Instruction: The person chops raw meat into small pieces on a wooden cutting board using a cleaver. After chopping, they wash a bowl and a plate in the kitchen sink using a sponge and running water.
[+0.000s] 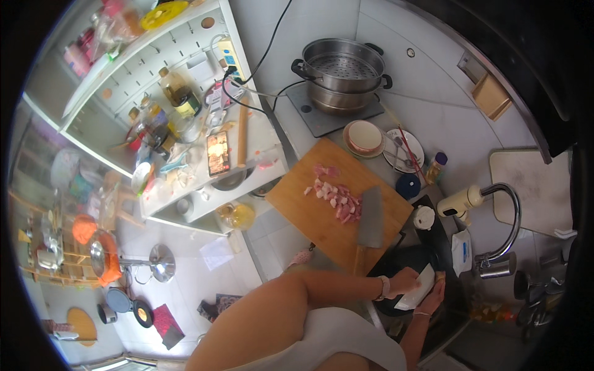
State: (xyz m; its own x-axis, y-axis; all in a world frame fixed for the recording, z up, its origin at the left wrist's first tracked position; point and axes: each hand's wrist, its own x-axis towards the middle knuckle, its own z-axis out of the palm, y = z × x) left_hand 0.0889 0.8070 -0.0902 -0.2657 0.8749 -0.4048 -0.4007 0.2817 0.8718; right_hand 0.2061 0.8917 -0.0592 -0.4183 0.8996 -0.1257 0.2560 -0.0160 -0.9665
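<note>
Over the black sink (pixel 387 273), a flat, pale, blade-like object (pixel 416 292) is tilted between my hands; I cannot tell exactly what it is. My left hand (pixel 403 283) has its fingers curled against its near face. Along the opposite edge, my right hand (pixel 431 297) grips it, and a small tan piece (pixel 440 276) shows at those fingertips. Beside the sink lies a wooden cutting board (pixel 301 185). Cut pieces of raw pink meat (pixel 341 199) are heaped on it. A cleaver (pixel 371 222) rests flat there, its wooden handle towards me.
Behind the board, a steel steamer pot (pixel 343 79) stands on an induction cooker (pixel 301 111). Stacked bowls (pixel 365 135) and a plate (pixel 417 148) with spoons and red chopsticks sit nearby. A curved faucet (pixel 514 222) rises beyond the sink. Left, a shelf holds bottles and a phone (pixel 218 154).
</note>
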